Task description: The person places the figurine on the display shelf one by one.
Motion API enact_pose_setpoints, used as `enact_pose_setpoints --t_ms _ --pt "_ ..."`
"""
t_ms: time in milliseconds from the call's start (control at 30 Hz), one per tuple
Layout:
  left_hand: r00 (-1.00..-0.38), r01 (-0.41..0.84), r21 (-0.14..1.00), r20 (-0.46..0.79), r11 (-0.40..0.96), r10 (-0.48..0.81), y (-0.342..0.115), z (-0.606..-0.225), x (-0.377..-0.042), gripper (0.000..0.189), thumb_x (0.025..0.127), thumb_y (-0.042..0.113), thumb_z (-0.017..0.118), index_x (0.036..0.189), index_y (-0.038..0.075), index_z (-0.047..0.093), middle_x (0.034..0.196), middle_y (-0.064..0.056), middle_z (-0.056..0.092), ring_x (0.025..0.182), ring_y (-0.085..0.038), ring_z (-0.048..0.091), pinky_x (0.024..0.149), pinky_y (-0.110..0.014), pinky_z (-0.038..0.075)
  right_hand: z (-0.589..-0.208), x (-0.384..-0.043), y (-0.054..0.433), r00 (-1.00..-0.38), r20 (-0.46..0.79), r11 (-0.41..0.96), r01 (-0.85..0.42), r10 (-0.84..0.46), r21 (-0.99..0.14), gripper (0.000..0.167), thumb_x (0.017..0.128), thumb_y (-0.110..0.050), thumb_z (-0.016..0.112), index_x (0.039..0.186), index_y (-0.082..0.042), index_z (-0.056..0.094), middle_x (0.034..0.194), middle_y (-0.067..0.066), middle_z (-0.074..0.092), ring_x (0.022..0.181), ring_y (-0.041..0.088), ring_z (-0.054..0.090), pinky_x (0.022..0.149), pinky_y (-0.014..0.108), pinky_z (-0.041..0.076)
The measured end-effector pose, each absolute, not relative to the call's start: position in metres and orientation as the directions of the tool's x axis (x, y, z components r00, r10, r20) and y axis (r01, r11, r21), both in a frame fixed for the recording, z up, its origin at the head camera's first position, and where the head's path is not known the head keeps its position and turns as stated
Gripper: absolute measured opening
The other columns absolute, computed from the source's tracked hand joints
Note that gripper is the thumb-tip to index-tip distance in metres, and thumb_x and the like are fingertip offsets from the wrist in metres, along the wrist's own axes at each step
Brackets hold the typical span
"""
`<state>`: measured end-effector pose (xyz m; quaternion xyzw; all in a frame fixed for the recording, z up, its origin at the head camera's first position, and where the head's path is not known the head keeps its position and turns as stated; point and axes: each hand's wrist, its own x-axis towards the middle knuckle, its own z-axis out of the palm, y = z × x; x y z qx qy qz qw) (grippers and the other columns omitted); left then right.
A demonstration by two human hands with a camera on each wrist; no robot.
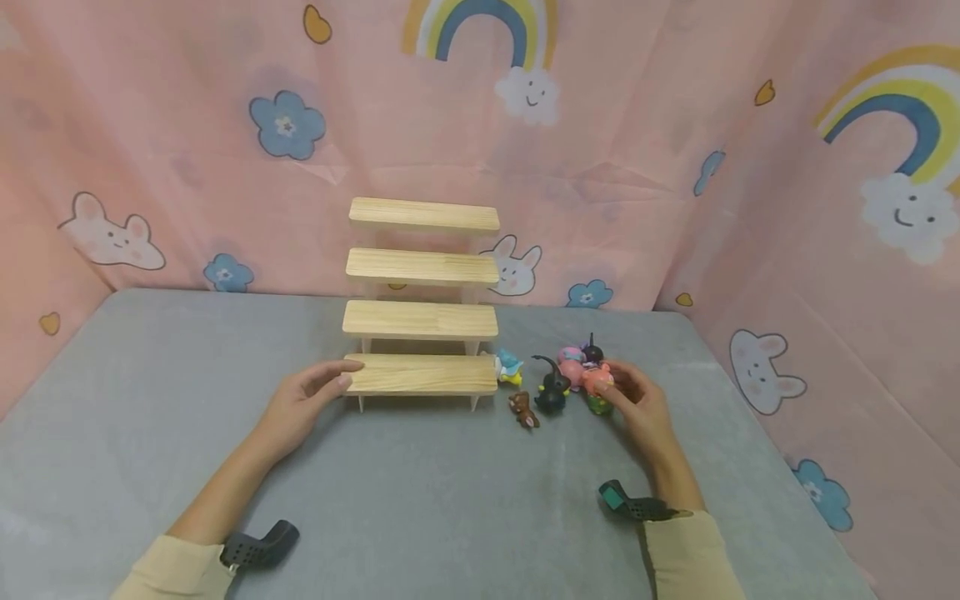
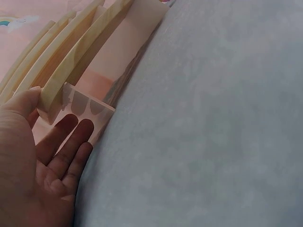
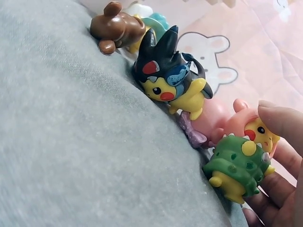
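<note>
A four-step display stand of pale wooden boards (image 1: 422, 321) on clear supports stands at the middle. My left hand (image 1: 303, 404) grips the left end of its lowest board, thumb on top (image 2: 28, 101) and fingers beside and below. At the right, my right hand (image 1: 641, 408) holds a pink-hooded yellow figurine (image 3: 259, 130) between thumb and fingers, with a spiky green part (image 3: 241, 163) right below the hood. Beside it lie a pink figurine (image 1: 572, 367) and a black-costumed yellow figurine (image 3: 189, 94). A dark purple figurine (image 1: 592, 352) is behind, partly hidden.
A brown figurine (image 1: 523, 410) lies near the stand's front right corner. Close to the lowest board's right end is a blue, white and yellow figurine (image 1: 510, 368). The grey cloth-covered table (image 1: 450, 500) meets a pink printed curtain (image 1: 187, 200) at the back.
</note>
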<state>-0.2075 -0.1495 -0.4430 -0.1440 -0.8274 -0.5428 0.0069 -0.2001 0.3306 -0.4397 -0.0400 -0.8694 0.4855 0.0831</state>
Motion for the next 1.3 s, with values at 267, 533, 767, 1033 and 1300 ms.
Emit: enact_pose_setpoints --t_ms 267,533,767,1033,1300 --pt "-0.962 0.229 0.913 0.159 0.337 0.223 -0.15 -0.443 -0.207 0.035 0.103 0.029 0.06 0.132 0.01 0.066 0.143 -0.014 0.061 0.143 -0.038 0.047 0.112 -0.058 0.039 -0.438 -0.2 0.329 -0.98 0.103 0.526 0.001 0.169 -0.851 0.043 0.098 -0.028 0.068 0.132 -0.005 0.055 0.106 -0.012 0.063 0.096 -0.002 0.055 0.083 0.013 0.044" --pt "-0.967 0.213 0.918 0.147 0.336 0.21 -0.147 -0.448 -0.21 0.036 0.1 0.031 0.064 0.13 0.011 0.067 0.145 -0.015 0.059 0.14 -0.038 0.05 0.111 -0.058 0.042 -0.439 -0.198 0.333 -0.977 0.091 0.559 0.033 0.192 -0.828 0.044 0.099 -0.032 0.066 0.132 -0.006 0.054 0.098 -0.026 0.061 0.094 -0.005 0.055 0.082 0.014 0.042" --pt "-0.968 0.217 0.92 0.161 0.327 0.19 -0.147 -0.446 -0.21 0.034 0.1 0.027 0.065 0.128 0.009 0.069 0.141 -0.016 0.063 0.139 -0.039 0.051 0.111 -0.057 0.042 -0.44 -0.198 0.331 -0.978 0.1 0.561 0.02 0.182 -0.827 0.041 0.098 -0.03 0.067 0.129 -0.006 0.053 0.096 -0.028 0.06 0.094 -0.007 0.055 0.081 0.014 0.043" --pt "-0.965 0.228 0.92 0.169 0.318 0.201 -0.144 -0.453 -0.206 0.031 0.099 0.025 0.066 0.126 0.011 0.07 0.137 -0.013 0.066 0.136 -0.037 0.055 0.109 -0.055 0.044 -0.447 -0.192 0.333 -0.977 0.14 0.554 -0.03 0.158 -0.832 0.034 0.099 -0.024 0.065 0.124 -0.003 0.055 0.102 -0.027 0.058 0.097 -0.009 0.056 0.084 0.01 0.042" --pt "-0.962 0.245 0.918 0.192 0.312 0.192 -0.148 -0.452 -0.209 0.031 0.1 0.025 0.065 0.126 0.01 0.07 0.137 -0.013 0.066 0.136 -0.037 0.055 0.107 -0.054 0.045 -0.446 -0.198 0.33 -0.974 0.153 0.573 -0.03 0.167 -0.819 0.035 0.098 -0.028 0.067 0.125 -0.006 0.06 0.107 -0.023 0.057 0.098 -0.004 0.055 0.084 0.011 0.043"
